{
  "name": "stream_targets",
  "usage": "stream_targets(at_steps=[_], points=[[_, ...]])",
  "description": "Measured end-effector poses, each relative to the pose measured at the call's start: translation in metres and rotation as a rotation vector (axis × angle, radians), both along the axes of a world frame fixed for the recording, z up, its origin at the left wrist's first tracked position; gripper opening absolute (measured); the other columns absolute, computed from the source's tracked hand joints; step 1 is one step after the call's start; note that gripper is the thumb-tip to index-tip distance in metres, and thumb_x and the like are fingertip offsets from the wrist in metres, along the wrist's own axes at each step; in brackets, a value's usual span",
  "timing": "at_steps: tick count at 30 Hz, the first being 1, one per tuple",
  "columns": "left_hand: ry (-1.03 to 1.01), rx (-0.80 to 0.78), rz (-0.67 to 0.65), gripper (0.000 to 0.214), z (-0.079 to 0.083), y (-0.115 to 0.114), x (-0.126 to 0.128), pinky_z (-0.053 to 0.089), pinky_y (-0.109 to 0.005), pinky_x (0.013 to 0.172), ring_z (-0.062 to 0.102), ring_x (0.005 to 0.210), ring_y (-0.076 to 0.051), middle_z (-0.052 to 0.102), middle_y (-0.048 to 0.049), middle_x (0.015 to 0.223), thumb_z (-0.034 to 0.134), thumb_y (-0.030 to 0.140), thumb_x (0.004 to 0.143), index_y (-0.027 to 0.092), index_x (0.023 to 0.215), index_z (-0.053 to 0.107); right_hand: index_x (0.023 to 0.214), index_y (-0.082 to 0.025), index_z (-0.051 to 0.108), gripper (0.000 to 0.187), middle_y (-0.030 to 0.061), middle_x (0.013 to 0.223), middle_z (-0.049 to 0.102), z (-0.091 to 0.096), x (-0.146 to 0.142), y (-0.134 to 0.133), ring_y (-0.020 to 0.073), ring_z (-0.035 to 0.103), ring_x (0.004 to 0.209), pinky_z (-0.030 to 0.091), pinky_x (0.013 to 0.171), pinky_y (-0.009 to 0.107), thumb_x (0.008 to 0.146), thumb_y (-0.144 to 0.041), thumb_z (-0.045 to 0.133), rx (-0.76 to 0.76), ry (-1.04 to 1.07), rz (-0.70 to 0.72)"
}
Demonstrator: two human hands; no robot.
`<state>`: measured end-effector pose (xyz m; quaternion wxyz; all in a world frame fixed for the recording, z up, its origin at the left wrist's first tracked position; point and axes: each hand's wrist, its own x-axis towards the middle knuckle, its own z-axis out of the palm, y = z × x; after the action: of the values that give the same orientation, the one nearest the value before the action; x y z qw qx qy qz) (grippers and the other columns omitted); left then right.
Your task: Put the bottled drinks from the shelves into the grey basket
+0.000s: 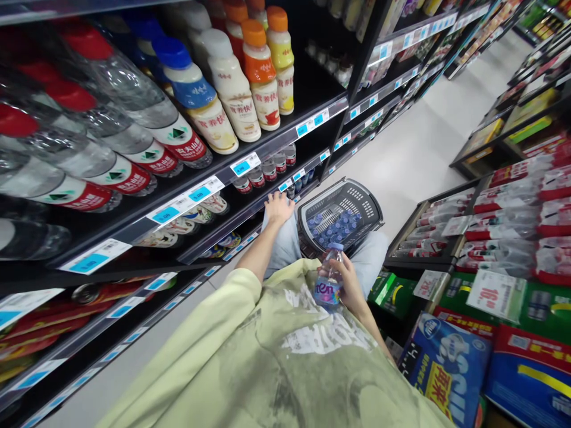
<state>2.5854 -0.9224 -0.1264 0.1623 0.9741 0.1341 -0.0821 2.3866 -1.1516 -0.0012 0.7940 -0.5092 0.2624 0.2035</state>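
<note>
My left hand (279, 208) rests on my bent left knee, fingers spread, close to the lower shelf edge. In my right hand (348, 278) is a small clear water bottle (327, 290) with a pale blue-purple cap and purple lettering on its label. The fingers wrap round its side, and it is held upright in front of my shirt. Just beyond it, between my knees, a dark grey shopping basket (367, 205) stands on the floor. Several small bottles (339, 226) with blue-purple caps lie inside the basket.
Shelves on the left hold red-capped water bottles (129, 134) and milk drink bottles (232, 95), with a price-tag strip (187, 199) along the edge. Drink packs (495, 238) and blue boxed packs (450, 362) are stacked at the right. The aisle floor (401, 148) runs ahead.
</note>
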Motion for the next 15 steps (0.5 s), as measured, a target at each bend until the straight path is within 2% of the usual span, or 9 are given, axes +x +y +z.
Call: stream_targets(at_steps=[4,8,15], points=[[-0.004,-0.004,0.002,0.058,-0.001,0.0,0.0,0.048,-0.056,0.112,0.048,0.143,-0.042,0.058,-0.0213,0.157,0.04,0.042,0.102,0.016,0.148,0.065,0.103,-0.025,0.07,0.047,-0.0022,0.083,0.077,-0.011,0.0,-0.002,0.0226,0.075,0.065,0.061,0.058,0.033,0.063,-0.039,0.089,0.024,0.063,-0.063],[-0.009,0.007,0.005,0.059,-0.004,-0.001,0.0,0.049,-0.056,0.112,0.047,0.143,-0.041,0.058,-0.0206,0.158,0.04,0.041,0.101,0.016,0.148,0.065,0.106,-0.025,0.071,0.046,-0.0012,0.088,0.079,-0.024,-0.001,-0.003,0.0225,0.075,0.064,0.061,0.055,0.033,0.064,-0.039,0.084,0.058,0.078,-0.126],[-0.009,-0.001,0.0,0.059,-0.002,0.0,0.0,0.048,-0.057,0.111,0.047,0.143,-0.042,0.058,-0.0215,0.157,0.04,0.041,0.101,0.016,0.147,0.066,0.105,-0.026,0.071,0.048,-0.0006,0.087,0.077,-0.028,-0.002,-0.007,0.0219,0.076,0.07,0.064,0.06,0.035,0.067,-0.045,0.095,0.117,0.171,-0.157]])
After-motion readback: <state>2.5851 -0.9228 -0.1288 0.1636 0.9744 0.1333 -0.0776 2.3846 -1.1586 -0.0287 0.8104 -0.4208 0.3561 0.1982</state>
